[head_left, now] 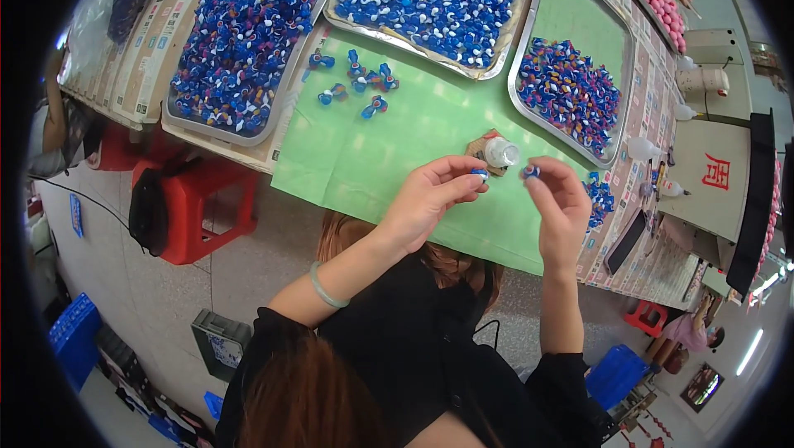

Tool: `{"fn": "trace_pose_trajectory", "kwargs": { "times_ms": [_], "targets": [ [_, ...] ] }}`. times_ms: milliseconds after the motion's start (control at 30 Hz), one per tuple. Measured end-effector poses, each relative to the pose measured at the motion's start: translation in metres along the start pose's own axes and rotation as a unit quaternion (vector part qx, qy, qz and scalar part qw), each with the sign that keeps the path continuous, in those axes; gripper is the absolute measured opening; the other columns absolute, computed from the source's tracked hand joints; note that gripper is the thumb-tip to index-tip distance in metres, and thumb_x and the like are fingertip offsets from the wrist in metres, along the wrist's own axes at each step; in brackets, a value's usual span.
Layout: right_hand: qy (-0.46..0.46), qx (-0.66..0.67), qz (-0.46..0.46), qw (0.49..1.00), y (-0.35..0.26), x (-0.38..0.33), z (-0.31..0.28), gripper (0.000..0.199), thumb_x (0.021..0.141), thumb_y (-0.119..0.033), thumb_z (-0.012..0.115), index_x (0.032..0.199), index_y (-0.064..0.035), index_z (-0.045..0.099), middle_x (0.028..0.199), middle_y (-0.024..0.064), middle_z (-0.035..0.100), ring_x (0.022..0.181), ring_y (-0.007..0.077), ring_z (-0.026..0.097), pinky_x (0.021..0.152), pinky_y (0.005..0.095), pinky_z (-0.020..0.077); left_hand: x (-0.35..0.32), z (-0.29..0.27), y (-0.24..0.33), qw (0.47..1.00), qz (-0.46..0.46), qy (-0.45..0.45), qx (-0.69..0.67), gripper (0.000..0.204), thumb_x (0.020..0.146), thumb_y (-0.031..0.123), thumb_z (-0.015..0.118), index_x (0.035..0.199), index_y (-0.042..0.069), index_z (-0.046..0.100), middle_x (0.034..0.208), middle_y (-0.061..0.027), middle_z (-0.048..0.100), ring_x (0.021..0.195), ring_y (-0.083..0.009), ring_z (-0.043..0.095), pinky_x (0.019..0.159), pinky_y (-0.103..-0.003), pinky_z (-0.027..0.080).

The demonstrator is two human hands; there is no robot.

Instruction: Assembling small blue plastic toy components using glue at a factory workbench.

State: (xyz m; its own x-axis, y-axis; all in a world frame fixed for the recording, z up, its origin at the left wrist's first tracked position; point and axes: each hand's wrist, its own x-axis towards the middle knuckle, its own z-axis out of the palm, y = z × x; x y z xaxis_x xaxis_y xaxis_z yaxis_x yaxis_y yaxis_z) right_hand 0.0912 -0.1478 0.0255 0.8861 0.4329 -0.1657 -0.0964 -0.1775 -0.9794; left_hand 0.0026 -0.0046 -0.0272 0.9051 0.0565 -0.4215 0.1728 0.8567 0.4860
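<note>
Over the near part of the green sheet, my left hand pinches a small blue plastic piece between thumb and fingertips. To its right, my right hand is closed on another small blue-and-white piece. The two pieces are apart. Just beyond and between the hands, a small whitish jar rests on a brown cardboard scrap. Several assembled blue pieces with orange and red parts lie loose at the far left of the sheet. A small blue pile sits beside my right hand.
Metal trays hold blue pieces: one at left, one at far middle, one at right. A tray of pink pieces stands farther right. A dark phone and small bottles lie near the right edge. A red stool stands left.
</note>
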Motion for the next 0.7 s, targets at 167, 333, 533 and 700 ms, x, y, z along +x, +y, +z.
{"fn": "trace_pose_trajectory", "kwargs": {
  "times_ms": [167, 333, 533, 700],
  "targets": [
    [-0.054, 0.095, 0.07, 0.991, 0.0, -0.012, 0.009, 0.019, 0.079, 0.002, 0.056, 0.098, 0.0027, 0.055, 0.091, 0.0054, 0.06, 0.083, 0.0088, 0.055, 0.076, 0.021, 0.0428, -0.002, 0.007, 0.0, 1.0, 0.003, -0.026, 0.009, 0.022, 0.082, 0.008, 0.057, 0.103, 0.0, 0.055, 0.095, -0.0057, 0.06, 0.087, -0.0111, 0.056, 0.078, -0.022, 0.044],
    [-0.058, 0.085, 0.071, 0.992, 0.001, -0.014, 0.008, 0.019, 0.078, 0.002, 0.058, 0.096, 0.0025, 0.056, 0.091, 0.0059, 0.06, 0.082, 0.0093, 0.055, 0.074, 0.0205, 0.0438, -0.005, 0.01, -0.001, 0.998, 0.034, -0.021, 0.053, 0.019, 0.081, 0.006, 0.058, 0.099, 0.0, 0.058, 0.092, -0.0057, 0.061, 0.085, -0.0108, 0.056, 0.077, -0.022, 0.044],
    [-0.038, -0.023, -0.025, 0.999, -0.001, -0.024, 0.008, 0.016, 0.074, 0.007, 0.061, 0.089, 0.0049, 0.059, 0.087, 0.0106, 0.059, 0.081, 0.0136, 0.056, 0.071, 0.0234, 0.0462, -0.009, 0.012, 0.005, 0.904, 0.234, -0.032, 0.356, 0.014, 0.076, 0.001, 0.061, 0.09, 0.0, 0.063, 0.084, -0.0072, 0.062, 0.078, -0.0138, 0.058, 0.07, -0.024, 0.045],
    [-0.028, -0.027, -0.047, 0.998, 0.0, -0.031, 0.011, 0.016, 0.072, 0.009, 0.061, 0.087, 0.005, 0.06, 0.088, 0.0124, 0.059, 0.082, 0.0163, 0.057, 0.072, 0.0245, 0.0466, -0.014, 0.015, 0.014, 0.889, 0.244, -0.051, 0.385, 0.016, 0.073, -0.001, 0.062, 0.089, 0.001, 0.064, 0.085, -0.0092, 0.063, 0.079, -0.0164, 0.059, 0.07, -0.026, 0.046]
  ]
}}
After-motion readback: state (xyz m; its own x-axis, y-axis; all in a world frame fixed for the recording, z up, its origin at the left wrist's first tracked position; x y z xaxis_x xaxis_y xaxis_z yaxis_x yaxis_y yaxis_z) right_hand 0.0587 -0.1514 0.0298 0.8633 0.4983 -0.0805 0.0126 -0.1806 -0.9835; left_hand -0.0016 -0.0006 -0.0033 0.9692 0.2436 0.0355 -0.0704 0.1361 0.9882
